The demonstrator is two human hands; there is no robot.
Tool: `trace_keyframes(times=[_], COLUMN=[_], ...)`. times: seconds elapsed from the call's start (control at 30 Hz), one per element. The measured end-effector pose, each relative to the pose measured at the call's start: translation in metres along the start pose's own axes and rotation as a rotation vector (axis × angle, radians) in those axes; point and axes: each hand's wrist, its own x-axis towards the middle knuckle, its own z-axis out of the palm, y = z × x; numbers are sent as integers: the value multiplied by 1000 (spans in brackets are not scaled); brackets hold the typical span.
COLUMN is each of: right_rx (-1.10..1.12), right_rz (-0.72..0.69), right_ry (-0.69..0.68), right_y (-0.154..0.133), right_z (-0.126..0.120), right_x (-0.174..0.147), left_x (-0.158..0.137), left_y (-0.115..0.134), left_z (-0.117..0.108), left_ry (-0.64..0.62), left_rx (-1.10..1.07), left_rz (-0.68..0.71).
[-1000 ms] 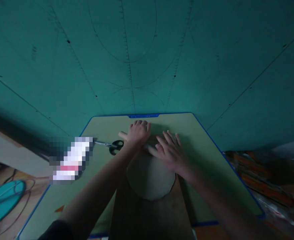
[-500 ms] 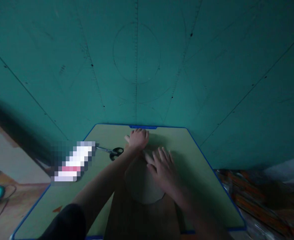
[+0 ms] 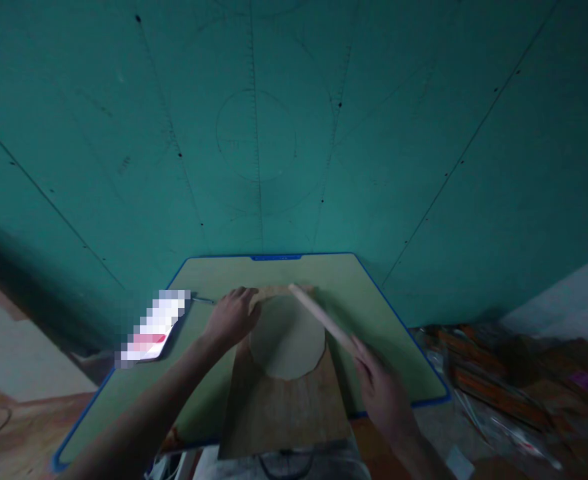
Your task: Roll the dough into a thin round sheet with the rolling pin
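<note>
A flat, round sheet of dough (image 3: 287, 343) lies on a wooden board (image 3: 287, 417) at the near middle of the table. My right hand (image 3: 384, 393) is closed around the near end of a thin wooden rolling pin (image 3: 324, 320). The pin slants up and left, its far end above the far side of the dough. My left hand (image 3: 234, 317) is at the board's far left corner, fingers curled over the edge beside the dough. Its fingertips are partly hidden.
On the left of the blue-edged table (image 3: 199, 393) lies a phone-like bright screen (image 3: 151, 330), blurred out. Scissors (image 3: 203, 299) poke out behind my left hand. A green wall (image 3: 274, 133) rises behind. Plastic-wrapped packages (image 3: 494, 387) lie on the floor at right.
Both hands were on the rolling pin over the dough. My left hand has moved off it to the board's left corner; my right has drawn back right, holding one end. The view has shifted.
</note>
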Motion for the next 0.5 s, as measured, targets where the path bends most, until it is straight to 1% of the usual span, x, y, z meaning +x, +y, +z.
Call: trace_keyframes(times=[0.1,0.2,0.4,0.5], right_rx=[45,83,137,134], right_rz=[159,264,298,310], right_ry=[70,99,110,111], right_y=[27,36,34,33], right_z=[-22,-28,-21,-20], right_x=[-9,-12,-10,-10], left_x=[2,5,14,16], left_y=[14,22,20,18], left_z=[2,4,3,2], left_ry=[-118,-193,-329,-360], left_rx=[13,25,-12,-56], left_rz=[-75,-158,-282,-316])
